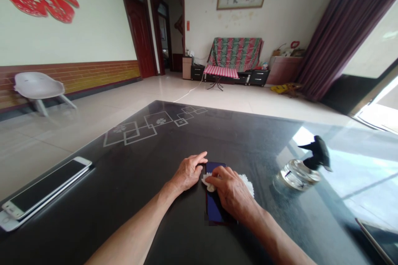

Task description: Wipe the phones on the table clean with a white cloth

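A dark blue phone [214,211] lies flat on the glossy black table [149,223] in front of me. My right hand [231,188] is closed on a white cloth [247,183] and presses it against the phone's surface. Part of the cloth sticks out on both sides of the fingers. At the phone's upper left edge rests my left hand [188,172], its fingers stretched out and touching or nearly touching the edge. The right hand and forearm hide the phone's right side.
A clear spray bottle [298,174] with a black trigger head stands to the right. Two stacked phones [46,190] lie at the left table edge. Another dark flat object [376,236] sits at the lower right. Beyond the table is a white chair [40,85].
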`<action>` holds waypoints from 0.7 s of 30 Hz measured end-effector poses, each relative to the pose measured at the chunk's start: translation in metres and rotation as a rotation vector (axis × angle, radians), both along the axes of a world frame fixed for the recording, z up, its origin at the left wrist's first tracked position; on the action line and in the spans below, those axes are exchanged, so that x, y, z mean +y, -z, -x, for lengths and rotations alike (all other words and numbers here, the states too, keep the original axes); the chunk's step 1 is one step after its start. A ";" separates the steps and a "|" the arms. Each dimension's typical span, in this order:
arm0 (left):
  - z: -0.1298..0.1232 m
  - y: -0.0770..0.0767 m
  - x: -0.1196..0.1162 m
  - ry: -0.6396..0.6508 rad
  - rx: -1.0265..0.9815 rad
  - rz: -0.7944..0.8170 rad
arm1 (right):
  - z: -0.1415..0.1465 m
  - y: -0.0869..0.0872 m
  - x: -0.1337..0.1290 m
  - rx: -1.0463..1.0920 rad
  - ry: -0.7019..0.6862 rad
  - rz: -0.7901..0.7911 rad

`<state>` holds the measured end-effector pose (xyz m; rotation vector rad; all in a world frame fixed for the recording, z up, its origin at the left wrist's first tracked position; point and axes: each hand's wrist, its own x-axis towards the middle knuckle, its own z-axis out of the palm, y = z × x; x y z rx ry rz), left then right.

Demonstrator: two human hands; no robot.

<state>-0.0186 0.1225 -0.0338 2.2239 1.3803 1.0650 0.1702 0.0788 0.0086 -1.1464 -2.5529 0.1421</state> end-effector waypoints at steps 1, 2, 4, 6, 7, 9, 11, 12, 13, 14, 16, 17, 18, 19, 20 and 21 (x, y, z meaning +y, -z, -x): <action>0.000 0.001 0.000 0.000 -0.005 -0.003 | 0.001 0.000 0.005 -0.005 0.007 -0.017; 0.000 0.001 0.001 0.000 -0.010 -0.006 | 0.002 0.001 0.011 -0.012 0.013 -0.029; -0.001 0.003 0.002 0.000 -0.019 -0.013 | 0.004 0.002 0.023 -0.023 0.029 -0.048; -0.001 0.005 0.004 -0.001 -0.024 -0.017 | 0.006 0.004 0.034 -0.026 0.054 -0.065; -0.001 0.006 0.004 -0.002 -0.025 -0.017 | 0.006 0.004 0.039 -0.025 0.068 -0.072; -0.001 0.008 0.006 -0.004 -0.027 -0.015 | 0.006 0.006 0.046 -0.028 0.096 -0.081; -0.001 0.009 0.007 -0.001 -0.030 -0.012 | 0.006 0.007 0.048 -0.038 0.118 -0.086; -0.001 0.009 0.007 0.001 -0.032 -0.010 | 0.006 0.006 0.046 -0.044 0.126 -0.088; -0.002 0.009 0.007 0.003 -0.034 -0.009 | 0.006 0.006 0.044 -0.050 0.132 -0.091; -0.002 0.009 0.008 0.004 -0.037 -0.007 | 0.005 0.006 0.040 -0.056 0.135 -0.095; -0.002 0.010 0.008 0.000 -0.041 -0.005 | 0.005 0.004 0.030 -0.067 0.135 -0.099; -0.003 0.010 0.008 -0.002 -0.043 -0.004 | 0.004 0.004 0.024 -0.067 0.133 -0.100; -0.003 0.010 0.008 -0.005 -0.043 -0.004 | 0.004 0.003 0.017 -0.064 0.130 -0.098; -0.003 0.010 0.008 -0.006 -0.043 -0.005 | 0.003 0.003 0.011 -0.056 0.126 -0.096; -0.003 0.010 0.009 -0.006 -0.042 -0.005 | 0.002 0.003 0.004 -0.045 0.122 -0.091; -0.003 0.010 0.008 -0.006 -0.042 -0.007 | 0.002 0.003 -0.002 -0.033 0.118 -0.086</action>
